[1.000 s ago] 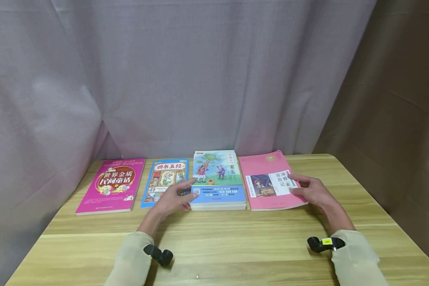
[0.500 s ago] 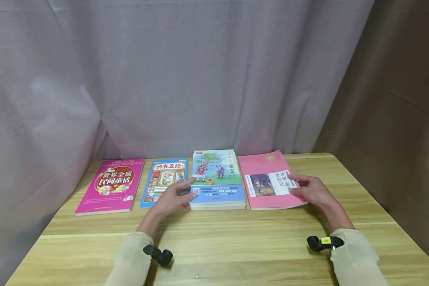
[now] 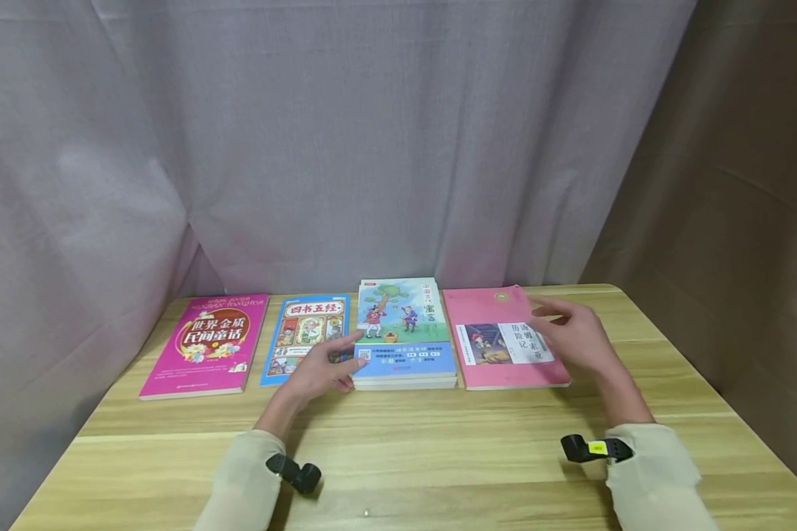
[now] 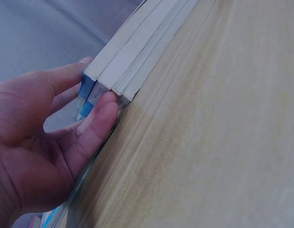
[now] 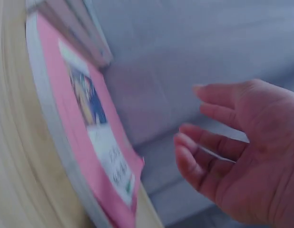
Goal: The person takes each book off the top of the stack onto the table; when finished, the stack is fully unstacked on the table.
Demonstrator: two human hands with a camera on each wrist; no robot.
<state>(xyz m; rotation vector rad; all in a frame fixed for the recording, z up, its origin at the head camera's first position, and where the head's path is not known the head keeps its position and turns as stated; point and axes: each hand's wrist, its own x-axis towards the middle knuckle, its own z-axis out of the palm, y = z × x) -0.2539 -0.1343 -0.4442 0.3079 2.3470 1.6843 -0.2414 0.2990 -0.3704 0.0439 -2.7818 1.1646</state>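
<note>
Magenta book (image 3: 206, 345), blue comic-panel book (image 3: 308, 335), green-and-blue illustrated book (image 3: 405, 328), pink book (image 3: 508, 339), light wood-grain table (image 3: 438, 450)

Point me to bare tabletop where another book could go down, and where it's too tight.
Free: the wide front strip of the table between the forearms, and the right end beyond the pink book. Crowded: the back row, where magenta book, blue book, the stack and the pink book lie nearly edge to edge, with the left hand at the stack.
</note>
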